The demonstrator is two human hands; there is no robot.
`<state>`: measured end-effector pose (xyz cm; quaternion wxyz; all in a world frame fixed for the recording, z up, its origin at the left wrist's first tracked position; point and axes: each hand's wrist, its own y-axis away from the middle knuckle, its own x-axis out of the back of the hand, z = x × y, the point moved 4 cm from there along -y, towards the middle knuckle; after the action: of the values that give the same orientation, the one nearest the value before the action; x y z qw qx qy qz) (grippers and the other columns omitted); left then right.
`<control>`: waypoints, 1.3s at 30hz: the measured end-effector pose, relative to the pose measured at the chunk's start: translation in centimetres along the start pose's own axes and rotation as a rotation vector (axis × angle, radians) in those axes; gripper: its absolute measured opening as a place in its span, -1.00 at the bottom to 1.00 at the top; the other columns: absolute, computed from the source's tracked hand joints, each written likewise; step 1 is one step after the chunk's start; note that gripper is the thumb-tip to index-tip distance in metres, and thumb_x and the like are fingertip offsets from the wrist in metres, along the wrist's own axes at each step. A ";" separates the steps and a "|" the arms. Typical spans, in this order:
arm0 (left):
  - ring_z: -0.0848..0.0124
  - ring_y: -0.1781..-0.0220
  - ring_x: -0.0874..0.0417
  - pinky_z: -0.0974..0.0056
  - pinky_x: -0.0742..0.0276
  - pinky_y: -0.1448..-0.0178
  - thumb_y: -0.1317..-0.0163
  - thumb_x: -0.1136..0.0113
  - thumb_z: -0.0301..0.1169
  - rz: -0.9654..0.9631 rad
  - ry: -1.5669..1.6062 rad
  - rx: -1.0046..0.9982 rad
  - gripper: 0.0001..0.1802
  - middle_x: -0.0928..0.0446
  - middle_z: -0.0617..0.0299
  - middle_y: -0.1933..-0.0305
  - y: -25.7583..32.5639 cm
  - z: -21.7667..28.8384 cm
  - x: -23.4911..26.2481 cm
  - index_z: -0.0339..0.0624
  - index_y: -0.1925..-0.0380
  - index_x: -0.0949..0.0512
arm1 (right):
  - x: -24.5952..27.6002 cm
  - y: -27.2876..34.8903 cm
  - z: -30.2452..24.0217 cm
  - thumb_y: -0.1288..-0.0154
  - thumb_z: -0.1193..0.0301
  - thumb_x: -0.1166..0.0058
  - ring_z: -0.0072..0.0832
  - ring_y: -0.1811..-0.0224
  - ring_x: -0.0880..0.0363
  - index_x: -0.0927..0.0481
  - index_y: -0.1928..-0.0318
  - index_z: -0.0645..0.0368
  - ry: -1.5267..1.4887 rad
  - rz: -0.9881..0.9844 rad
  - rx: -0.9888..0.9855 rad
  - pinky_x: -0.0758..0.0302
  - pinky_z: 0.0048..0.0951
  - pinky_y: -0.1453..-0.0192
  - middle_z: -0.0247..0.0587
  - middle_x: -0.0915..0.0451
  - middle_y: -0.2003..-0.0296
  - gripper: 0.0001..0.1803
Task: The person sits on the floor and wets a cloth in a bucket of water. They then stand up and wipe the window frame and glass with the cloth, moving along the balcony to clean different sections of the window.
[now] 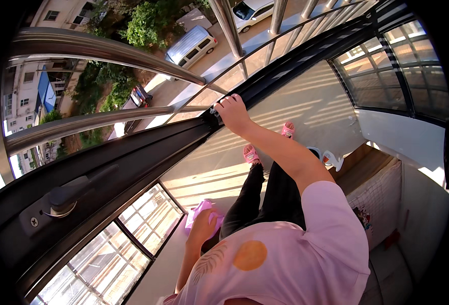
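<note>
My right hand rests on the black window frame, fingers curled over its corner. Beneath those fingers pokes out a small crumpled grey wad, perhaps a wipe or cloth; most of it is hidden. Down by my left thigh, my left hand is closed on a soft, shiny pink packet, whose kind I cannot make out. A dark window handle is fixed to the near left stretch of the frame.
Metal guard rails run outside the window, with parked vehicles and trees below. My pink slippers stand on a pale, sun-striped floor. Window panes flank me at lower left, others at upper right. White-and-blue footwear lies near a wooden surface.
</note>
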<state>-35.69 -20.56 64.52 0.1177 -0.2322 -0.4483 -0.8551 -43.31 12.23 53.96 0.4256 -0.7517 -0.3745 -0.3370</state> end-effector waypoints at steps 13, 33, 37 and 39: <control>0.05 0.01 -0.53 0.14 -0.42 -0.09 -0.18 -0.07 -0.43 0.105 0.174 0.002 -0.72 -0.53 -0.05 0.09 0.5 1.2 0.7 -0.28 0.11 -0.49 | -0.9 -0.3 -2.1 -0.09 0.34 0.00 -0.27 0.01 -0.39 -0.55 0.28 0.16 0.233 -0.208 0.099 -0.17 0.05 -0.17 -0.16 -0.52 0.24 -0.79; 0.04 0.02 -0.53 0.12 -0.41 -0.10 -0.18 -0.07 -0.38 0.014 -0.028 -0.091 -0.71 -0.54 -0.03 0.10 1.1 -0.1 -1.2 -0.24 0.11 -0.50 | -2.2 0.6 -4.7 -0.08 0.41 0.06 -0.13 0.09 -0.36 -0.49 0.34 0.18 0.150 -0.007 0.045 -0.19 0.03 -0.22 -0.04 -0.39 0.35 -0.85; 0.05 0.00 -0.52 0.12 -0.41 -0.10 -0.18 -0.06 -0.39 0.075 0.077 -0.100 -0.71 -0.53 -0.02 0.09 1.2 1.9 0.2 -0.25 0.11 -0.49 | -0.1 0.0 -0.5 -0.14 0.36 0.05 -0.24 0.09 -0.40 -0.53 0.34 0.17 0.250 -0.125 0.074 -0.15 0.08 -0.25 -0.17 -0.48 0.30 -0.84; 0.06 -0.01 -0.51 0.12 -0.40 -0.11 -0.17 -0.06 -0.39 0.104 0.107 -0.076 -0.70 -0.53 -0.01 0.07 0.8 1.8 0.3 -0.25 0.10 -0.49 | 1.3 0.1 1.9 -0.15 0.41 0.05 -0.22 0.12 -0.41 -0.51 0.38 0.20 0.242 -0.026 0.055 -0.21 0.01 -0.22 -0.12 -0.47 0.34 -0.87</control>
<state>-35.10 -19.52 66.20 0.1767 -0.2134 -0.3958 -0.8755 -42.23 14.23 54.19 0.4838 -0.6884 -0.3392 -0.4206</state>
